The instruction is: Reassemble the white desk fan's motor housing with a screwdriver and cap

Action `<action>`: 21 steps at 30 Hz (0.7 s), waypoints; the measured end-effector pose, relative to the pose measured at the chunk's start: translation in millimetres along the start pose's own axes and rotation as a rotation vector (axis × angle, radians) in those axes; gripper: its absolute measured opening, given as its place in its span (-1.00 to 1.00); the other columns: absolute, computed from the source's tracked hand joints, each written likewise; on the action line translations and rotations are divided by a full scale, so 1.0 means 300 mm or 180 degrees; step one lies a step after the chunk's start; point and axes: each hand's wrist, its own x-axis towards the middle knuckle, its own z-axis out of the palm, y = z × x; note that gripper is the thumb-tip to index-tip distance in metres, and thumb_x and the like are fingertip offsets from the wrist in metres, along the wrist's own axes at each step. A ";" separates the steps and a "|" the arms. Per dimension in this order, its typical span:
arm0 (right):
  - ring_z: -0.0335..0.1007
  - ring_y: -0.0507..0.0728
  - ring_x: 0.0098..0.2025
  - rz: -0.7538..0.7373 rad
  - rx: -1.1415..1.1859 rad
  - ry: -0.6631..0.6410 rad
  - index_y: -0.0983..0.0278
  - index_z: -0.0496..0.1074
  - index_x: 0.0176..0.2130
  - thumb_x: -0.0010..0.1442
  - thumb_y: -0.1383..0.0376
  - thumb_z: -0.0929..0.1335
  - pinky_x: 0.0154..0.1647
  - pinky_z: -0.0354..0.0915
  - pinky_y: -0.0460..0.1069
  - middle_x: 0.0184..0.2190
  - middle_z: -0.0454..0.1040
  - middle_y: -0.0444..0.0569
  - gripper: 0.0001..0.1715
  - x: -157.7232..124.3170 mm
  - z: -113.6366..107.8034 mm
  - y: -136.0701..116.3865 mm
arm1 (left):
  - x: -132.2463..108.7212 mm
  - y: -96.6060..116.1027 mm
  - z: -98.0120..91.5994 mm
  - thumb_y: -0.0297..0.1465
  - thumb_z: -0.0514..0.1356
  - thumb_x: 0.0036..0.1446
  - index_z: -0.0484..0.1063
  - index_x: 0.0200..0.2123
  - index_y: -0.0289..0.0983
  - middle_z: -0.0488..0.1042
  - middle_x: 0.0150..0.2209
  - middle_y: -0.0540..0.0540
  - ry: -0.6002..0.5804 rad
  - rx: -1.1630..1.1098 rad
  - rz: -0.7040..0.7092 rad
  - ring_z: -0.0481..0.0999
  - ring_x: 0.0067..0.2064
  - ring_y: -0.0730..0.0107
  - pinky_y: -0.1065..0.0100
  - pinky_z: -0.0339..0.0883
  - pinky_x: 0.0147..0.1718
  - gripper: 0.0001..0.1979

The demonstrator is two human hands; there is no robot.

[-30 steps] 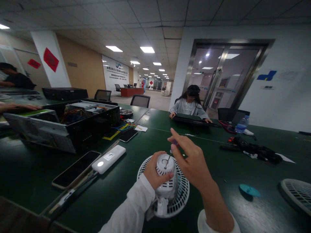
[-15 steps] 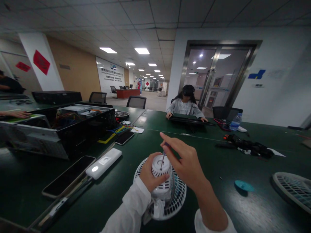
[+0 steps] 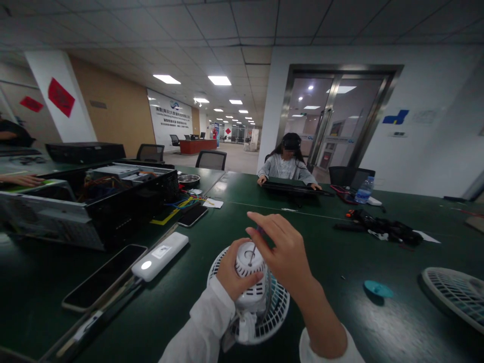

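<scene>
A small white fan rests on the green table, its round grille downward and its slotted motor housing on top. My left hand is wrapped around that housing, thumb across the near side. Above it, my right hand grips a screwdriver between thumb and fingers. The thin metal shaft points down into a hole in the top of the housing, and the fingers mostly hide the handle.
To the right lie a teal disc-shaped part and a white fan grille. At left are a phone, a white power bank-like device and an opened computer case. Across the table sits a person holding a dark panel.
The thumb and fingers of my right hand have shifted around the screwdriver handle, and the hand sits slightly lower. My left hand keeps its hold on the fan.
</scene>
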 end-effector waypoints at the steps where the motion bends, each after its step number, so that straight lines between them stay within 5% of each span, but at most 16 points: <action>1: 0.36 0.14 -0.28 0.0022 -0.0015 -0.0029 0.40 0.37 -0.05 0.20 0.34 0.26 -0.25 0.33 0.05 -0.34 0.48 0.06 -0.67 0.000 0.000 0.000 | -0.001 -0.001 0.000 -0.24 0.28 -0.20 0.24 -0.02 -0.30 0.38 -0.04 -0.19 0.0020 -0.0004 0.0002 0.37 -0.01 0.08 0.10 0.21 0.01 -0.38; 6: 0.36 0.08 -0.18 0.0076 0.0405 -0.0264 0.27 0.20 0.12 0.20 0.46 0.17 -0.16 0.33 0.01 -0.21 0.46 0.00 -0.51 0.001 -0.005 -0.001 | -0.002 -0.009 0.004 -0.23 0.29 -0.19 0.23 -0.01 -0.29 0.37 -0.02 -0.20 0.0028 -0.0033 -0.0031 0.37 0.00 0.09 0.11 0.20 0.01 -0.36; 13: 0.33 0.14 -0.34 0.0051 -0.0251 -0.0087 0.38 0.32 -0.01 0.23 0.25 0.22 -0.30 0.33 0.06 -0.38 0.44 0.04 -0.62 -0.002 0.016 0.009 | -0.003 -0.011 0.006 -0.21 0.29 -0.19 0.24 -0.01 -0.28 0.38 -0.05 -0.18 0.0020 -0.0061 0.0022 0.38 -0.03 0.10 0.12 0.21 -0.01 -0.36; 17: 0.35 0.10 -0.25 0.0133 0.0101 -0.0211 0.34 0.20 0.11 0.24 0.38 0.15 -0.25 0.32 0.02 -0.28 0.46 0.02 -0.56 -0.002 0.003 0.004 | -0.004 -0.009 0.004 -0.22 0.30 -0.19 0.23 -0.01 -0.29 0.37 -0.02 -0.21 -0.0004 -0.0071 -0.0051 0.37 -0.01 0.08 0.10 0.20 0.01 -0.35; 21: 0.34 0.07 -0.36 -0.0026 0.0001 -0.0089 0.35 0.33 0.00 0.23 0.36 0.21 -0.32 0.30 -0.02 -0.39 0.47 -0.02 -0.66 -0.001 0.004 0.000 | -0.001 -0.003 0.002 -0.24 0.30 -0.19 0.23 -0.01 -0.30 0.37 -0.03 -0.21 -0.0020 -0.0105 -0.0037 0.37 0.00 0.09 0.10 0.20 0.01 -0.36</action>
